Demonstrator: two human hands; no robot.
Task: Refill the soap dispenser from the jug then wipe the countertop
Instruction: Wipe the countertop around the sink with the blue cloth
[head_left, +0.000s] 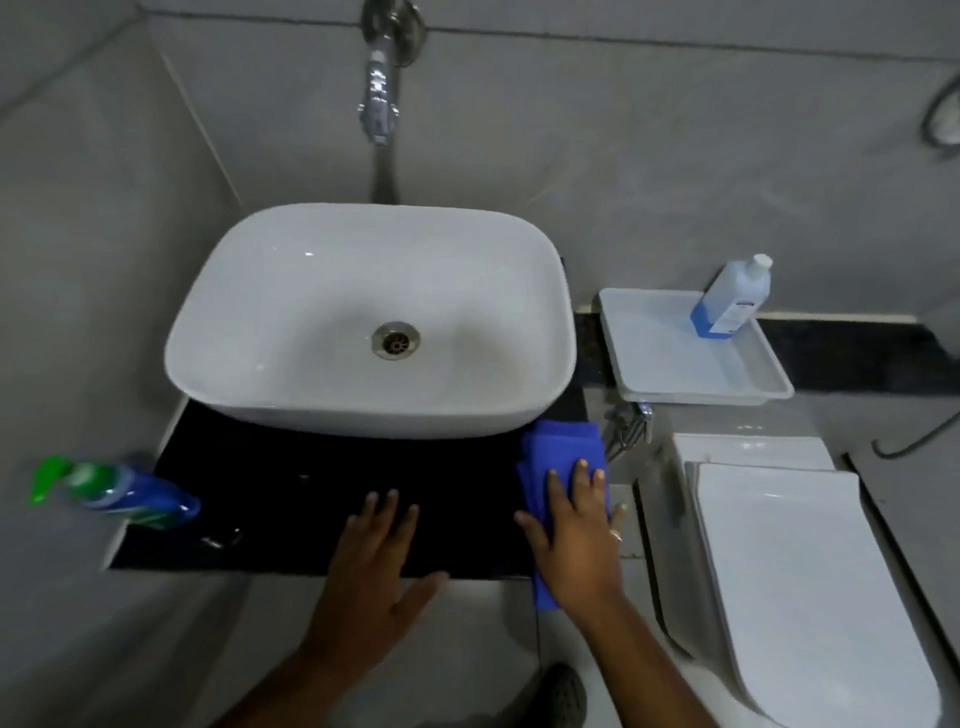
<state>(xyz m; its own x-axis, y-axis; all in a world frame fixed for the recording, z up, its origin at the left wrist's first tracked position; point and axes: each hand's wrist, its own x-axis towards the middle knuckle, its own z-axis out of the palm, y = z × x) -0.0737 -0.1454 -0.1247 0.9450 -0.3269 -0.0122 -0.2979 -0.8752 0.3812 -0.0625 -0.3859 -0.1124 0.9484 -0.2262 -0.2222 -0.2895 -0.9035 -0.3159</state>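
Note:
A black countertop (291, 499) runs under a white basin (291, 322). My right hand (576, 540) lies flat on a folded blue cloth (563, 447) at the counter's right front corner, pressing it down. My left hand (376, 551) rests flat on the counter's front edge with fingers spread and holds nothing. A blue bottle with a green top (119, 491), apparently the soap dispenser, lies on its side at the counter's left end. A clear bottle of blue liquid with a white cap (732, 299) stands in the far corner of a white tray (670, 364).
A chrome tap (382, 98) comes out of the grey wall above the basin. A white toilet with its lid shut (795, 571) stands right of the counter, with a small chrome valve (631, 428) between them. A small dark item (223, 539) lies on the counter's front left.

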